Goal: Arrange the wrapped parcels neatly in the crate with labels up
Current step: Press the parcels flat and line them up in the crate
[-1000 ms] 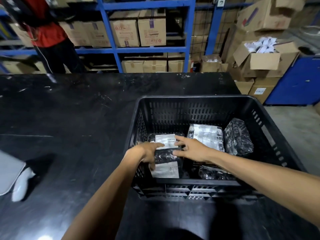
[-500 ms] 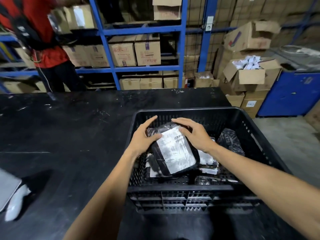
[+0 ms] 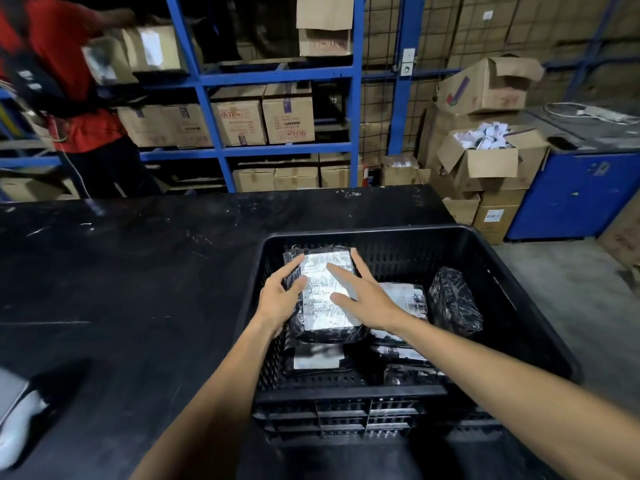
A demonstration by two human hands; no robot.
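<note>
A black plastic crate (image 3: 408, 393) stands on the black table (image 3: 138, 289). A black-wrapped parcel (image 3: 320, 306) with a white label facing up lies at the crate's far left. My left hand (image 3: 278, 299) grips its left edge. My right hand (image 3: 363, 296) lies flat on the label with fingers spread. Another labelled parcel (image 3: 405, 299) sits to its right, partly under my right wrist. A black parcel with no label showing (image 3: 453, 303) leans near the right wall. More parcels (image 3: 318, 356) lie below, near the crate's front.
A person in a red shirt (image 3: 69, 81) handles a box at the blue shelving (image 3: 277, 150) behind the table. Cardboard boxes (image 3: 485, 161) are stacked on the floor at the right beside a blue cabinet (image 3: 571, 195). A white object (image 3: 17, 427) lies at the table's left edge.
Both hands lifted the labelled parcel from the crate's near left, carried it away from me and set it flat at the far left, label up. My right hand has flattened onto the label.
</note>
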